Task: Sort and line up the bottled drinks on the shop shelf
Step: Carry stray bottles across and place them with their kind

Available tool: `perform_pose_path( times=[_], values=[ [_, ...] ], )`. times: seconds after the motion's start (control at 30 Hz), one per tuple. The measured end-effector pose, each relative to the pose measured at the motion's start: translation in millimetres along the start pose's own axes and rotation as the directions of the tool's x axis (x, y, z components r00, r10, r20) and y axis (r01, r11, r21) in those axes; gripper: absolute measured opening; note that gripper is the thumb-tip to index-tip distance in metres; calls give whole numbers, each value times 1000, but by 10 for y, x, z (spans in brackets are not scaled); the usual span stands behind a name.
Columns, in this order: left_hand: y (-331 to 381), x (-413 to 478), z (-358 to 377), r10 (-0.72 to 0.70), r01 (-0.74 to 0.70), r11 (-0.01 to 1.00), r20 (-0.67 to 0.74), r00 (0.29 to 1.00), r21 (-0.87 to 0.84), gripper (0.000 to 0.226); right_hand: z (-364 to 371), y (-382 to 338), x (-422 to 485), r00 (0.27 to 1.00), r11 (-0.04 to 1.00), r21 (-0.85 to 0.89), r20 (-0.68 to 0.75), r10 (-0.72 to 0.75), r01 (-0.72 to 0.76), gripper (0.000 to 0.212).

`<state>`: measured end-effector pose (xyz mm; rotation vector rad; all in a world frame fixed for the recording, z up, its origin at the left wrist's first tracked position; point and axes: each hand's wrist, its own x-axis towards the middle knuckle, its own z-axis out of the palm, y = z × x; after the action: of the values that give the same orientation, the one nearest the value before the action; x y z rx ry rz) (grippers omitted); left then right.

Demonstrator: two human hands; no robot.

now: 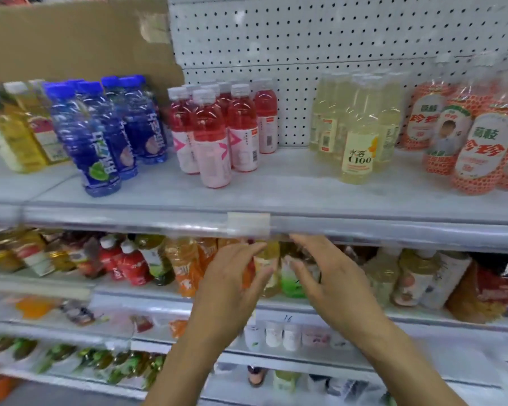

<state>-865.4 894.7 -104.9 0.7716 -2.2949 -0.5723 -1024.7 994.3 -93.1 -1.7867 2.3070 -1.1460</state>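
Both my hands reach under the upper shelf (129, 221) into the second shelf's row of bottles. My left hand (232, 282) curls its fingers round a pale yellow bottle (269, 268) from the left. My right hand (332, 276) lies with fairly straight fingers against a green-labelled bottle (291, 284) beside it. Motion blur hides the exact grip. Orange drink bottles (185, 268) stand just left of my left hand. On the upper shelf stand groups of blue bottles (100, 136), red-pink bottles (211, 133), pale yellow bottles (357, 148) and orange-patterned bottles (475, 150).
Yellow tea bottles (15, 133) crowd the upper shelf's far left, under a cardboard sheet (79, 39). Red bottles (129, 265) and pale bottles (408, 276) flank my hands on the second shelf. Lower shelves (305, 361) hold more drinks. A pegboard (305, 39) backs the shelving.
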Motion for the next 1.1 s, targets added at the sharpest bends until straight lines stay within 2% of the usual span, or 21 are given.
perform_pose_path(
  times=[0.13, 0.3, 0.43, 0.53, 0.8, 0.97, 1.1],
  values=[
    [-651, -712, -511, -193, 192, 981, 56, 980, 9, 45, 691, -594, -141, 983, 999, 43, 179, -38, 31, 40],
    [-1355, -1523, -1293, -326, 325, 945, 52, 944, 24, 28, 1546, -1432, -311, 929, 995, 104, 368, -45, 7, 37],
    [-1796, -2007, -1949, -396, 398, 914, -37, 918, 78, 27, 2098, -2089, -339, 905, 987, 159, 416, -93, 28, 27],
    [-2069, -2252, -2347, -436, 444, 891, -94, 895, 94, 30, 2435, -2539, -302, 877, 976, 203, 450, -165, 79, 30],
    [-2942, -2360, -2988, -520, 537, 840, -168, 837, 73, 24, 3381, -3477, 140, 739, 937, 283, 584, -336, 202, 35],
    [-3689, -2209, -3347, -550, 563, 814, -121, 826, 144, 30, 4127, -3935, 569, 657, 916, 328, 642, -395, 231, 36],
    [-4288, -1985, -3818, -583, 584, 784, -75, 809, 209, 31, 4678, -4323, 1043, 631, 906, 349, 653, -419, 240, 35]
  ],
)
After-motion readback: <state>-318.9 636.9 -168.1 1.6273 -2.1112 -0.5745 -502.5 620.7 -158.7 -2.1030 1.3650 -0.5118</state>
